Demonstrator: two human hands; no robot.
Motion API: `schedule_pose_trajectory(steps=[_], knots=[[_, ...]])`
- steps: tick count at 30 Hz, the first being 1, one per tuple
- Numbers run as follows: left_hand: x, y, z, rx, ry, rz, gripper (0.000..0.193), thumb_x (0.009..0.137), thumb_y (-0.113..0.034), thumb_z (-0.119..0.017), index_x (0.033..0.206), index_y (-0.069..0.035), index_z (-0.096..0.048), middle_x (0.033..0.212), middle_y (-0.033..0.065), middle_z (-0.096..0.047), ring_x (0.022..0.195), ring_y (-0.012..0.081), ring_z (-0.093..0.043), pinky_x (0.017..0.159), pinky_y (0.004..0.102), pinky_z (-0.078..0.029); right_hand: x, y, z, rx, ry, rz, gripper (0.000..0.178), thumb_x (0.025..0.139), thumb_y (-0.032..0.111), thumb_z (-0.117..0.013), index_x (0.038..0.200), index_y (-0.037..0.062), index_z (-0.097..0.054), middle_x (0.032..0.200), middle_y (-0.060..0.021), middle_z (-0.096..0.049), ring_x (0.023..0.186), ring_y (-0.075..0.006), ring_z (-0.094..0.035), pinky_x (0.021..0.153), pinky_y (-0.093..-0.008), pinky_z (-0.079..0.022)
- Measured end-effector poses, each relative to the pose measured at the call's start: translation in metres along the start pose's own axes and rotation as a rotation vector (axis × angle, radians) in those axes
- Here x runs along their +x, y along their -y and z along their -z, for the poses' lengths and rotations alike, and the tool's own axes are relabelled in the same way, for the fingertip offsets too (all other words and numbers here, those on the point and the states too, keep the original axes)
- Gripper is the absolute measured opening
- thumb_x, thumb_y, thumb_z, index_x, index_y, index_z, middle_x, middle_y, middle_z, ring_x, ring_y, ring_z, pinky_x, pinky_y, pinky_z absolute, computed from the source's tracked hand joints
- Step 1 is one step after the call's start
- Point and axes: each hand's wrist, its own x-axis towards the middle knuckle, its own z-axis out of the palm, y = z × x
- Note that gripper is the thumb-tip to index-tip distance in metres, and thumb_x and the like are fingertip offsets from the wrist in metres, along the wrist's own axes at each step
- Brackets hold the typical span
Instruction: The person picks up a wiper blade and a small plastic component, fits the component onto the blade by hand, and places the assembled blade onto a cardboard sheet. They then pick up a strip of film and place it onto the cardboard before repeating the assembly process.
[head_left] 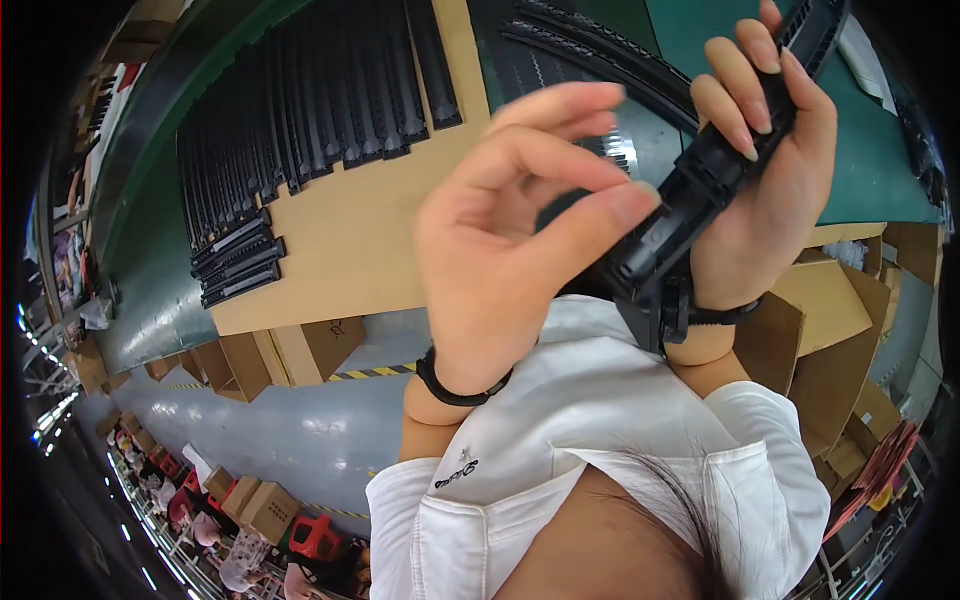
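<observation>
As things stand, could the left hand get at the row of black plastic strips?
Probably yes: the left hand is near the black plastic strips, with only cardboard sheet visible between them. The right hand holds the long black part to the other side, out of the way.

The black part (pixel 703 182) is being cropped at the top. It is being partly hidden by right fingers (pixel 722 106).

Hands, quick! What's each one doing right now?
Left hand: fingers curled; can't tell whether it grips anything.
Right hand: closed, holding the long black plastic part.
</observation>
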Motion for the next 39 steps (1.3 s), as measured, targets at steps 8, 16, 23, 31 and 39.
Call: schedule_pose_trajectory(steps=[8, 16, 23, 31, 39], knots=[[0.002, 0.017, -0.031, -0.504, 0.026, 0.357, 0.008, 0.072, 0.007, -0.058, 0.076, 0.003, -0.052, 0.109, 0.0202, -0.049, 0.099, 0.018, -0.049, 0.084, 0.0282, -0.041, 0.004, 0.013, 0.017, 0.066, 0.0, 0.02, 0.024, 0.083, 0.007, -0.037, 0.105, -0.0019, -0.039, 0.073, -0.0018, -0.038, 0.049, -0.0072, -0.033, 0.04, -0.0175, -0.033], [0.001, 0.029, -0.042, -0.497, -0.012, 0.335, 0.009, 0.072, 0.007, -0.058, 0.076, 0.003, -0.051, 0.104, 0.0223, -0.052, 0.095, 0.0172, -0.052, 0.082, 0.028, -0.042, 0.009, 0.016, 0.032, 0.094, -0.007, 0.011, 0.024, 0.083, 0.007, -0.036, 0.105, -0.0018, -0.04, 0.073, -0.0018, -0.038, 0.049, -0.0071, -0.033, 0.04, -0.0174, -0.032], [0.004, 0.037, -0.044, -0.424, 0.007, 0.296, 0.01, 0.072, 0.006, -0.059, 0.077, 0.002, -0.051, 0.103, 0.0222, -0.053, 0.093, 0.0164, -0.053, 0.081, 0.0278, -0.042, 0.013, 0.02, 0.039, 0.109, -0.014, 0.012, 0.025, 0.083, 0.007, -0.036, 0.105, -0.0018, -0.04, 0.073, -0.0018, -0.038, 0.049, -0.007, -0.033, 0.039, -0.0173, -0.032], [0.004, 0.039, -0.049, -0.356, 0.016, 0.271, 0.01, 0.071, 0.004, -0.06, 0.077, 0.002, -0.052, 0.103, 0.0213, -0.053, 0.093, 0.0165, -0.053, 0.081, 0.0278, -0.042, 0.015, 0.024, 0.041, 0.125, -0.028, 0.003, 0.025, 0.083, 0.007, -0.036, 0.105, -0.0018, -0.04, 0.073, -0.0017, -0.038, 0.048, -0.0069, -0.032, 0.039, -0.0172, -0.031], [0.005, 0.04, -0.052, -0.322, 0.02, 0.246, 0.01, 0.072, 0.004, -0.06, 0.078, 0.002, -0.053, 0.104, 0.0209, -0.053, 0.095, 0.0168, -0.052, 0.081, 0.0275, -0.042, 0.016, 0.024, 0.041, 0.142, -0.04, -0.031, 0.025, 0.083, 0.007, -0.036, 0.106, -0.0017, -0.04, 0.073, -0.0017, -0.037, 0.048, -0.0068, -0.032, 0.038, -0.017, -0.031]])
